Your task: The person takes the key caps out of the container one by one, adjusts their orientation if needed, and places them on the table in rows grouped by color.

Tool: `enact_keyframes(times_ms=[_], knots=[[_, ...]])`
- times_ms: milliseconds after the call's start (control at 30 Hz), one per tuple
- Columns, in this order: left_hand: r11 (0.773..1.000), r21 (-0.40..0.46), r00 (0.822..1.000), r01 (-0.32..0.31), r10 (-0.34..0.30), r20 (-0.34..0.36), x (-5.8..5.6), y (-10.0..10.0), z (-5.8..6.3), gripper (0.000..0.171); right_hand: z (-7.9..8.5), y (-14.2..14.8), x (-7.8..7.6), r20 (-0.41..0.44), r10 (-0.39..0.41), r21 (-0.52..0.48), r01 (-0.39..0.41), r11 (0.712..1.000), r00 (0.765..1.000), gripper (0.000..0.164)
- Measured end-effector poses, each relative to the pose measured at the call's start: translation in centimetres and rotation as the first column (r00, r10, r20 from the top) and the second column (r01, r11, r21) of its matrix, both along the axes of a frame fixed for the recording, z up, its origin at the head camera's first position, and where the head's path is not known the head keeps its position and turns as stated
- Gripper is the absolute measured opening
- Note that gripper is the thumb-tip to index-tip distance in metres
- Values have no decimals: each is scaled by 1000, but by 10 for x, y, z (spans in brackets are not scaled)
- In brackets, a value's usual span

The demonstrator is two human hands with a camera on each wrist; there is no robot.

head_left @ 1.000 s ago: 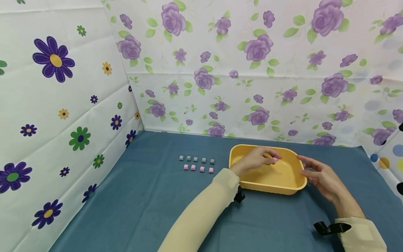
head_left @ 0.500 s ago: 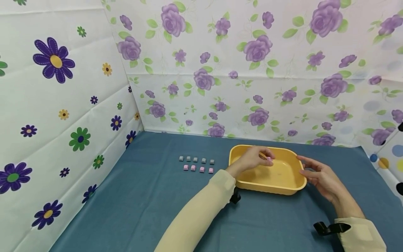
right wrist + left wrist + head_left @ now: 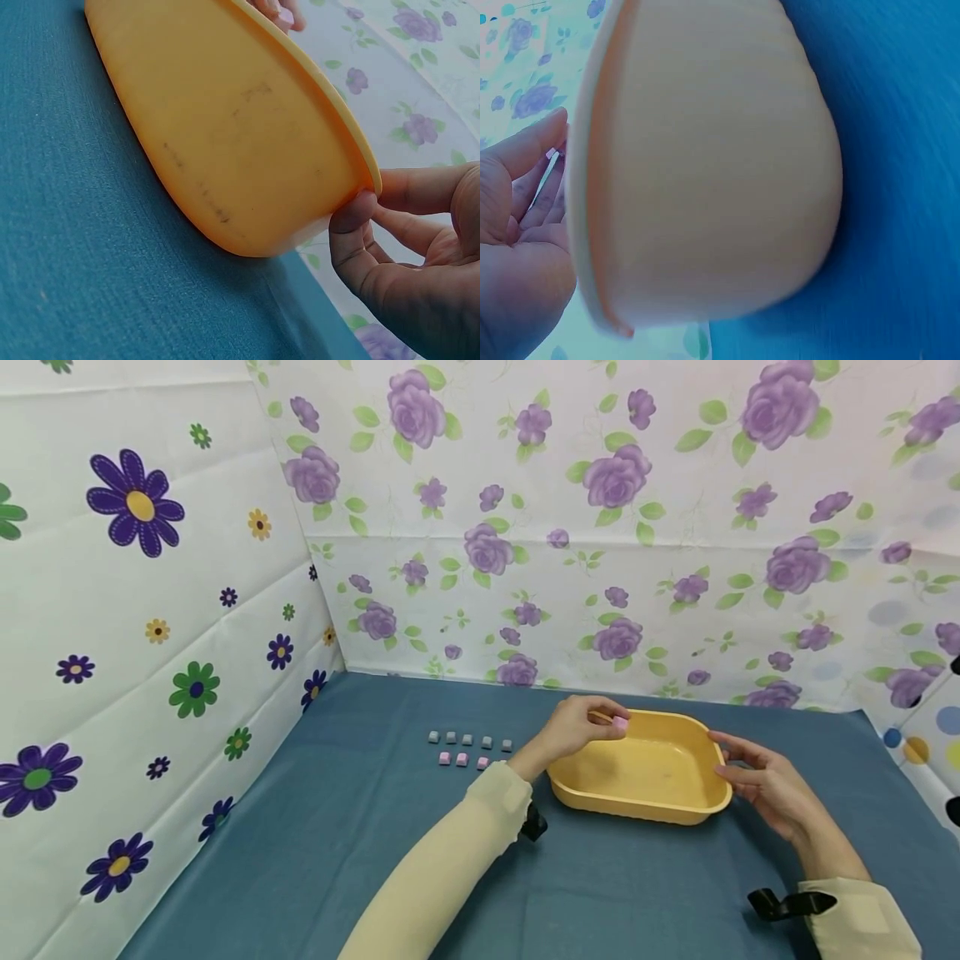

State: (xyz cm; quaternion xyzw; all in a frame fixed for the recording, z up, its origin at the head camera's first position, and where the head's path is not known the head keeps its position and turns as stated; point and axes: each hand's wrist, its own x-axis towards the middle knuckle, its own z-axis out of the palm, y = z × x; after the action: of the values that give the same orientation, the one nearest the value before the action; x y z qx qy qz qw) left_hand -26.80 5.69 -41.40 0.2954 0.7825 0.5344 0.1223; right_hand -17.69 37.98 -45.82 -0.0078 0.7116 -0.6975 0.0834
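Note:
My left hand (image 3: 573, 725) pinches a small pink block (image 3: 619, 723) between thumb and fingers, over the left part of a yellow tray (image 3: 630, 810). In the left wrist view, the tray's outer wall (image 3: 720, 165) hides part of this hand (image 3: 521, 217). The same pink block (image 3: 283, 18) shows beyond the rim at the top of the right wrist view. At the tray's right end, my right hand (image 3: 768, 785) grips the rim, thumb and fingers on either side of the wall (image 3: 255, 150). The tray stands on the blue cloth.
Left of the tray, a row of several grey blocks (image 3: 467, 740) lies behind a row of pink blocks (image 3: 461, 760). My left sleeve (image 3: 450, 835) covers the right end of the pink row. A flowered curtain (image 3: 480, 527) rises behind the table.
My left hand has moved left across the tray, from over its middle to its left part, still pinching the pink block. The right hand and the tray have stayed put.

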Motion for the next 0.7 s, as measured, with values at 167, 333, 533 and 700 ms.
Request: enact_keyframes(times_ms=[167, 333, 533, 700], knots=[[999, 11, 999, -37, 37, 3, -2, -18, -2, 29, -1, 0, 1, -4, 3, -4, -3, 1000, 1000, 67], [997, 32, 997, -77, 76, 15, -3, -38, -1, 29, -1, -1, 0, -13, 3, -1, -3, 1000, 1000, 66], [993, 48, 994, -106, 105, 9, -5, -59, 0, 29, -1, -1, 0, -23, 4, -7, -4, 1000, 1000, 66], [991, 51, 992, -125, 125, 1, -6, -73, 1, 32, 0, -1, 0, -16, -4, 3, 4, 1000, 1000, 67]])
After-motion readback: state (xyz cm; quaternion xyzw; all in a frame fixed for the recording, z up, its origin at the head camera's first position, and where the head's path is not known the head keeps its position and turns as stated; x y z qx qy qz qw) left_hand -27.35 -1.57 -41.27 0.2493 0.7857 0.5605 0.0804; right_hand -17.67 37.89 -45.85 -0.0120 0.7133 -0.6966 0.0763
